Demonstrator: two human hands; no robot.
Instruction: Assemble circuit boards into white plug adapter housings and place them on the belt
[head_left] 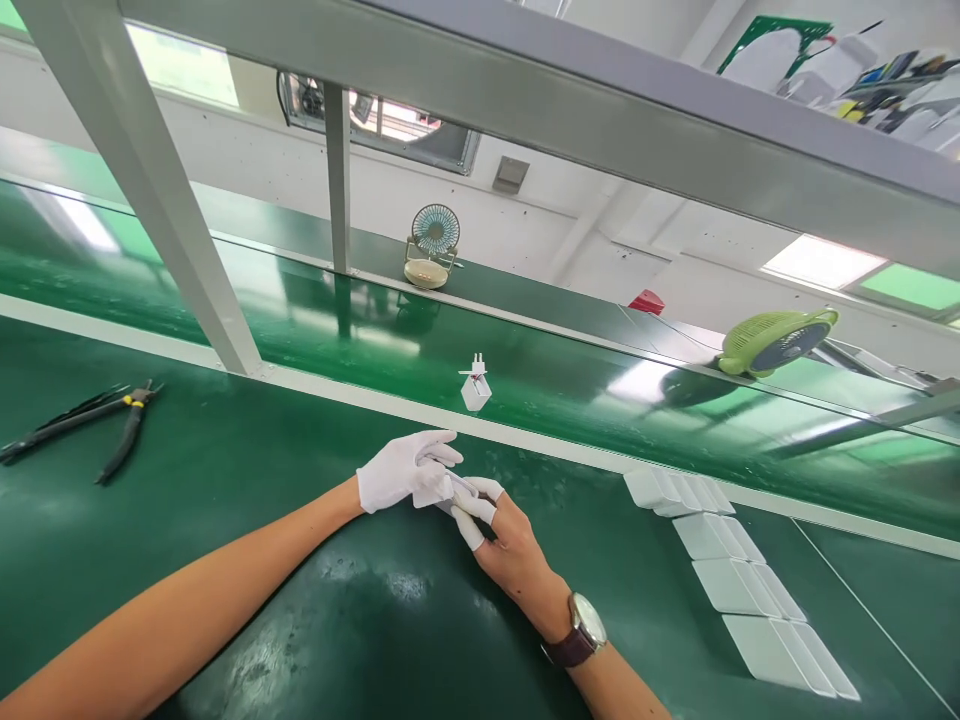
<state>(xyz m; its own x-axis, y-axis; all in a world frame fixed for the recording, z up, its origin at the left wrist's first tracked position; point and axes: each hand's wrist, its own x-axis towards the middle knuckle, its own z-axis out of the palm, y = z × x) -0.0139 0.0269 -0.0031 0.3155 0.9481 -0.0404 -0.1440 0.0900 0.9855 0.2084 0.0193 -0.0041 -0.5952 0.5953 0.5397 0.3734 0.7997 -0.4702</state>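
Observation:
Above the green work surface, my left hand [399,472], in a white glove, is closed round a small white plastic casing [433,486], with some fingers stretched out. White finger cots cover the fingertips of my right hand [511,545], which pinches the casing's right end. A narrow greyish edge shows between the hands; its detail is too small to make out. Beyond them, a white plug adapter [475,388] with prongs pointing up sits on the shiny green belt [555,400]. At the right, several white plastic casings [750,585] lie in a slanting row.
Black-handled pliers [129,425] lie at the left, beside a grey post [161,190]. A pale rail [360,400] divides the work surface from the belt. Farther back stand a small fan [433,245] and a green fan [776,342]. A grey beam [525,90] crosses overhead.

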